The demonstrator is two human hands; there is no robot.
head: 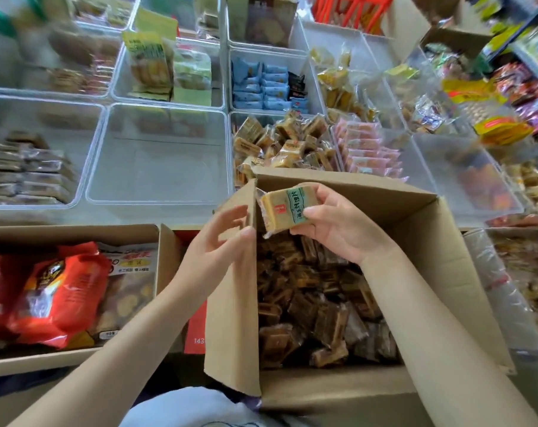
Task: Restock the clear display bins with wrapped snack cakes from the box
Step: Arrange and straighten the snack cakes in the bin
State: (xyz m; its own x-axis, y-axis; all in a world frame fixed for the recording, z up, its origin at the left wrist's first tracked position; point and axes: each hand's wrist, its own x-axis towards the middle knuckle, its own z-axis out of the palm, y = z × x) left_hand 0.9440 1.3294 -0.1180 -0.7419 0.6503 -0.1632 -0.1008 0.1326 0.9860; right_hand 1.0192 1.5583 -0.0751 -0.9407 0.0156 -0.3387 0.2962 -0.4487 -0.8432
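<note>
we think the main risk now is that the small yellow snack cake in clear wrapper with a green label (284,209) slips away, because our right hand (335,224) pinches it only at one end, thumb on the label and fingers under it, and the crinkled film looks slippery. if it falls, it would drop back among the dark wrapped cakes (317,300) in the open brown cardboard box (431,241), which costs only time (not a real damage). a second risk is the upright left flap of the box (234,288): our left hand (221,238) is open, with straight relaxed fingers against this flap, and if it lets go the flap may fold inward over the cakes. also the cake could go to a wrong bin; the clear plastic bin with tan wrapped cakes (280,143) just behind the box seems the matching one, while the empty clear plastic bin (160,161) is to its left. the held cake is above the far left corner of the box, near the left hand's fingertips but not touching them.
</note>
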